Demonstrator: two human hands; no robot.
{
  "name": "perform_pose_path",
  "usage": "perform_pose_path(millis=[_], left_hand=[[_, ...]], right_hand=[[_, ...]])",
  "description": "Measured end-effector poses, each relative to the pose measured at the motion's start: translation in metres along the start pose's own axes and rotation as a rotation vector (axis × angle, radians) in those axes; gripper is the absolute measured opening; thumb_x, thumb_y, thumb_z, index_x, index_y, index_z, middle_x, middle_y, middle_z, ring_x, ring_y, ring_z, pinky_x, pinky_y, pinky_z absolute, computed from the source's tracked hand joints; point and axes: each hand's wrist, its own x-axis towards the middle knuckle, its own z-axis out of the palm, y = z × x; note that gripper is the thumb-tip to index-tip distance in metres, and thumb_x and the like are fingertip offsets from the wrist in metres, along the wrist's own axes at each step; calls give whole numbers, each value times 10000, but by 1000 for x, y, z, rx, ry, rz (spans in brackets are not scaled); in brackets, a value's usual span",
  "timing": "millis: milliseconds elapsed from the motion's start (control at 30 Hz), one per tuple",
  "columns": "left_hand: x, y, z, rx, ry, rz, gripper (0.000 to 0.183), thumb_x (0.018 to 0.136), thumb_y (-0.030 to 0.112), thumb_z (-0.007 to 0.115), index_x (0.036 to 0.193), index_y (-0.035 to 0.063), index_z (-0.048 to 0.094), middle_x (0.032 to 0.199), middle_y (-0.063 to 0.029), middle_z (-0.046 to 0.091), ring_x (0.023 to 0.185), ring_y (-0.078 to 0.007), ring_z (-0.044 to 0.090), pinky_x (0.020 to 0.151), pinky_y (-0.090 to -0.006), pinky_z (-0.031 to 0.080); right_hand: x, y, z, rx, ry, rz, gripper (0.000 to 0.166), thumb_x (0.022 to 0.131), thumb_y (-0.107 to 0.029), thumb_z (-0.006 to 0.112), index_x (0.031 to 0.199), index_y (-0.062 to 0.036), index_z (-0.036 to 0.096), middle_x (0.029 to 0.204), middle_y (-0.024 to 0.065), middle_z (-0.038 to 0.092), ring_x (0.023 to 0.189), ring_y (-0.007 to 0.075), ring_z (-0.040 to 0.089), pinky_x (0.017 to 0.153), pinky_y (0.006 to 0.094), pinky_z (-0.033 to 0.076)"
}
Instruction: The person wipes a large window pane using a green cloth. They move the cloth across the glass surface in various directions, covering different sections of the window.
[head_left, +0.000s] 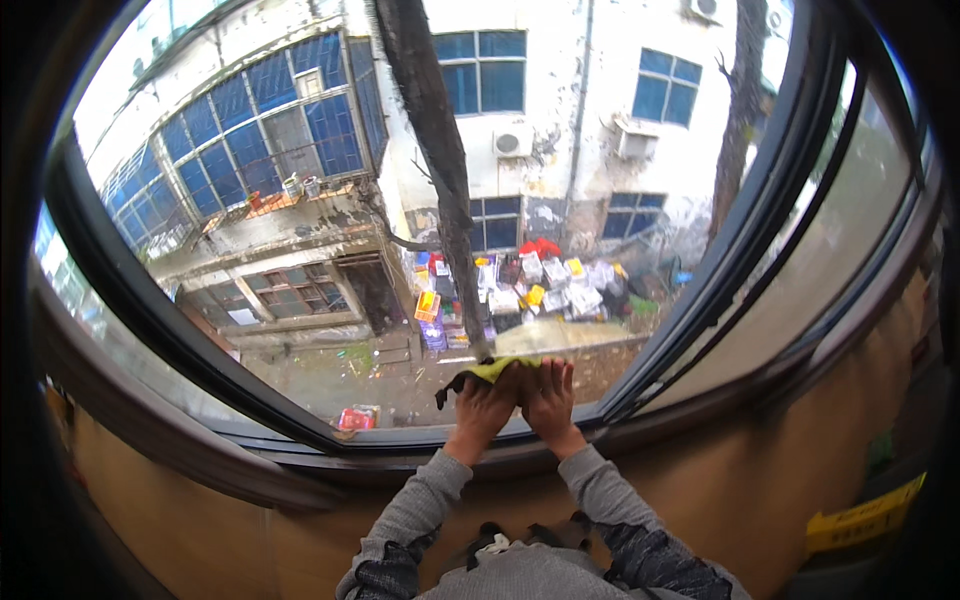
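A yellow-green cloth with a dark underside is bunched in front of the window, above its lower frame. My left hand grips its middle, and a dark corner hangs out to the left. Close beside it, my right hand has hold of the cloth's right end, with fingers stretched upward. The thumbs of both hands nearly meet. Part of the cloth is hidden behind my fingers. Both forearms, in grey sleeves with dark patches, reach forward over the brown sill edge.
Dark window frame curves up on the right, beside another pane. A tan wall panel lies below the sill. At lower right is a yellow object bearing writing. Outside stand a tree trunk, white buildings and piled crates.
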Motion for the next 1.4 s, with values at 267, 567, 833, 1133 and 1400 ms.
perform_pose_path(millis=[267,567,833,1133,1400], left_hand=[[198,-40,-148,334,143,203,571,1040,410,352,1523,147,506,1336,-54,483,1219,-254,518,1122,-467,308],[266,-122,-249,383,454,321,638,1099,446,396,1606,71,303,1611,-170,394,1495,-349,372,1256,-489,222],[163,-98,-111,102,213,132,641,1049,394,530,1564,45,374,1596,-175,405,1498,-340,350,1260,-469,205],[152,74,-6,348,20,742,455,973,245,552,1416,181,634,1519,93,555,1191,-124,571,1208,-396,287],[221,130,-15,361,98,904,591,1028,455,452,1515,127,514,1621,-25,433,1499,-195,380,1288,-434,149]], right_hand=[[212,-13,-75,214,408,111,524,978,-351,637,1461,-152,601,1626,148,415,1557,413,247,1239,649,154],[73,-43,-113,425,-62,235,645,948,-158,632,1567,-184,452,1683,178,289,1583,334,212,1283,551,78],[-86,-59,-130,497,-561,403,551,941,-134,596,1486,-103,523,1596,184,429,1532,376,313,1234,561,253],[-165,-96,-117,354,-777,456,529,932,-173,598,1454,-104,561,1510,184,531,1482,396,383,1204,597,279],[-215,-180,-57,264,-830,668,496,978,-286,606,1440,-111,562,1450,147,560,1413,412,422,1151,603,354]])
